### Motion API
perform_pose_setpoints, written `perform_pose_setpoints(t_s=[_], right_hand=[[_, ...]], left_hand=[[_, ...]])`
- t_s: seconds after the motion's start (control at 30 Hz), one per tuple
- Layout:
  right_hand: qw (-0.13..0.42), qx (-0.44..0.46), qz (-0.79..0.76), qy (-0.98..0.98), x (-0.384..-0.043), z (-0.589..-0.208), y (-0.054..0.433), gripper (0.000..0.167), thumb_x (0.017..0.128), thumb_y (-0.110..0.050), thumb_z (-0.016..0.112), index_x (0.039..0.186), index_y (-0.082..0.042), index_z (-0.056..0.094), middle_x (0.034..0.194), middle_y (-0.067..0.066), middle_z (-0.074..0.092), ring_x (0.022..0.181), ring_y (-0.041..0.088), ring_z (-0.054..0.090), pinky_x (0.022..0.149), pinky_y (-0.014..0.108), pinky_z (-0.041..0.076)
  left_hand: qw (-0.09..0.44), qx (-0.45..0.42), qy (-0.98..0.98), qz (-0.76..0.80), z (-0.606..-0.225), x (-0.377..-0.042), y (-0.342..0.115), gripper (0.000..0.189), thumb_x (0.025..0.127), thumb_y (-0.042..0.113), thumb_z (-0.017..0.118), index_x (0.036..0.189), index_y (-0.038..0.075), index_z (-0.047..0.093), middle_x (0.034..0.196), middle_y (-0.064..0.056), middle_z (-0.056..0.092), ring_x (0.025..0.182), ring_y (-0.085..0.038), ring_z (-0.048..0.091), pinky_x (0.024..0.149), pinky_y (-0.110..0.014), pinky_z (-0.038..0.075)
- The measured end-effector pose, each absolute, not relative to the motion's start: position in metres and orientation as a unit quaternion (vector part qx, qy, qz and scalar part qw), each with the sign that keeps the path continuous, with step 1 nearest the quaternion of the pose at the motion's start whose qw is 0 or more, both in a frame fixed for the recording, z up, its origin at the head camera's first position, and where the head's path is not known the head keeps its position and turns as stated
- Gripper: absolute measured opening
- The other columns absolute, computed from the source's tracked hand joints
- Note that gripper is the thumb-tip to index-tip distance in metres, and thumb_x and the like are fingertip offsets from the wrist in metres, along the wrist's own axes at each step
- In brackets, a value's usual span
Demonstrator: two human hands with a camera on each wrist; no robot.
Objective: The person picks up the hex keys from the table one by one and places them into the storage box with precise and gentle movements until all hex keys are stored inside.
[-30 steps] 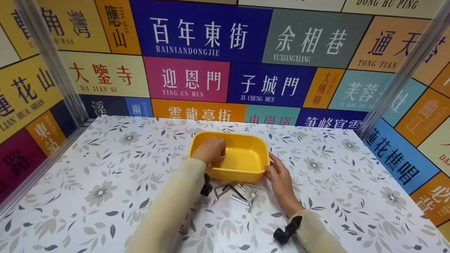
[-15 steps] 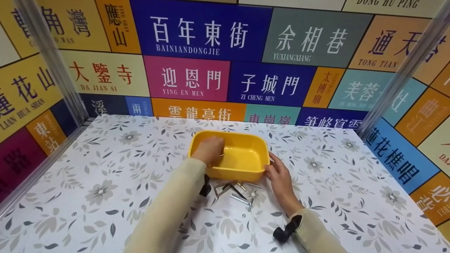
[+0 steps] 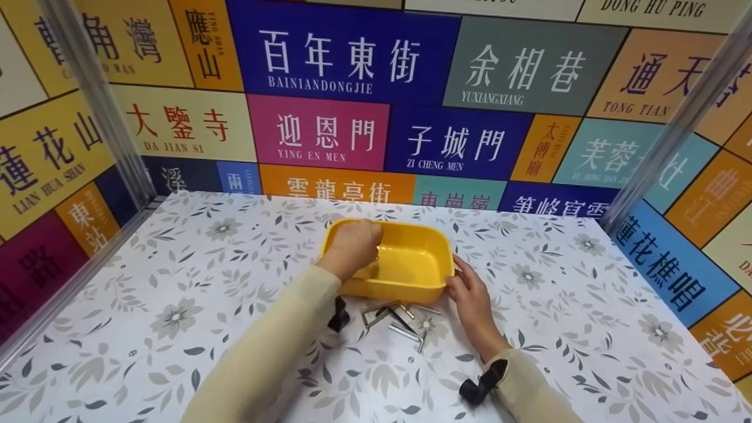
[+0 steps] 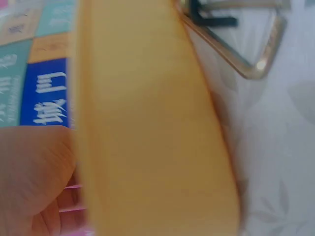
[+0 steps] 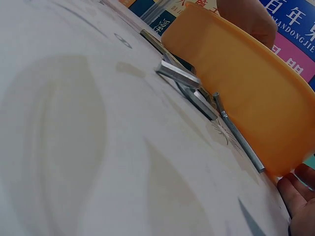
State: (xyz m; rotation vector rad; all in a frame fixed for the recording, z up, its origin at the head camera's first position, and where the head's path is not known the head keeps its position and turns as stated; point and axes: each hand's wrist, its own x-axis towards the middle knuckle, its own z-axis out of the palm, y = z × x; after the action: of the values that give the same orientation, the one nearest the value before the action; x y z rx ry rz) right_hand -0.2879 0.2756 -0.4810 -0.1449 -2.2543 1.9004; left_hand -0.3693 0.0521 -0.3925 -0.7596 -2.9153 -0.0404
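My left hand (image 3: pixel 355 241) reaches into the left part of a yellow plastic bin (image 3: pixel 393 291), its fingers curled. A small metallic glint shows just under the fingertips, seemingly a hex key pinched there and mostly hidden. In the left wrist view the bin's wall (image 4: pixel 147 118) covers much of that hand (image 4: pixel 32 172). My right hand (image 3: pixel 470 294) holds the bin's near right corner, thumb at the front and fingers along the side. On the table in front of the bin lies a loose heap of several hex keys (image 3: pixel 405 333), silver, brassy and black.
A white tablecloth (image 3: pixel 176 317) with grey leaves and flowers covers the table. Panels of coloured signs (image 3: pixel 320 132) stand behind it and along both sides, with clear posts (image 3: pixel 658 138) at the back corners.
My left hand has risen a little inside the bin. The right hand keeps its hold on the corner, and the heap of hex keys stays put. The head view has shifted slightly.
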Motion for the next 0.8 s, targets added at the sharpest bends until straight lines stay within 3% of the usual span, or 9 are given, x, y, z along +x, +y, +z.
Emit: perform_pose_setpoints(t_s=[0.17, 0.43, 0.67, 0.8], right_hand=[[0.093, -0.052, 0.641, -0.76, -0.287, -0.486, 0.276, 0.055, 0.101, -0.013, 0.048, 0.155, -0.013, 0.039, 0.153, 0.02, 0.049, 0.137, 0.032, 0.054, 0.104, 0.027, 0.052], [0.091, -0.053, 0.636, -0.764, -0.287, -0.484, 0.275, 0.056, 0.101, -0.014, 0.048, 0.156, -0.016, 0.039, 0.153, 0.019, 0.049, 0.136, 0.032, 0.054, 0.106, 0.03, 0.051], [0.088, -0.052, 0.635, -0.765, -0.287, -0.481, 0.275, 0.055, 0.102, -0.014, 0.047, 0.156, -0.015, 0.037, 0.153, 0.018, 0.049, 0.135, 0.031, 0.055, 0.106, 0.03, 0.05], [0.089, -0.051, 0.634, -0.766, -0.286, -0.48, 0.276, 0.055, 0.102, -0.014, 0.047, 0.157, -0.015, 0.037, 0.155, 0.018, 0.047, 0.137, 0.032, 0.054, 0.109, 0.034, 0.049]], left_hand=[[0.122, -0.265, -0.956, -0.035, -0.391, -0.351, 0.045, 0.008, 0.091, 0.01, 0.067, 0.092, 0.006, 0.074, 0.083, -0.008, 0.071, 0.07, -0.022, 0.06, 0.069, -0.039, 0.058], [0.206, -0.292, -0.928, -0.108, -0.398, -0.316, 0.028, 0.01, 0.089, 0.006, 0.067, 0.095, 0.008, 0.074, 0.087, -0.008, 0.071, 0.076, -0.026, 0.067, 0.066, -0.039, 0.058], [0.21, -0.355, -0.885, -0.217, -0.411, -0.29, 0.015, 0.007, 0.088, 0.008, 0.07, 0.092, 0.013, 0.073, 0.091, 0.001, 0.072, 0.079, -0.014, 0.066, 0.071, -0.025, 0.057], [0.217, -0.39, -0.869, -0.214, -0.418, -0.284, 0.012, 0.006, 0.087, 0.008, 0.072, 0.089, 0.014, 0.073, 0.088, 0.001, 0.071, 0.078, -0.013, 0.065, 0.07, -0.024, 0.057]])
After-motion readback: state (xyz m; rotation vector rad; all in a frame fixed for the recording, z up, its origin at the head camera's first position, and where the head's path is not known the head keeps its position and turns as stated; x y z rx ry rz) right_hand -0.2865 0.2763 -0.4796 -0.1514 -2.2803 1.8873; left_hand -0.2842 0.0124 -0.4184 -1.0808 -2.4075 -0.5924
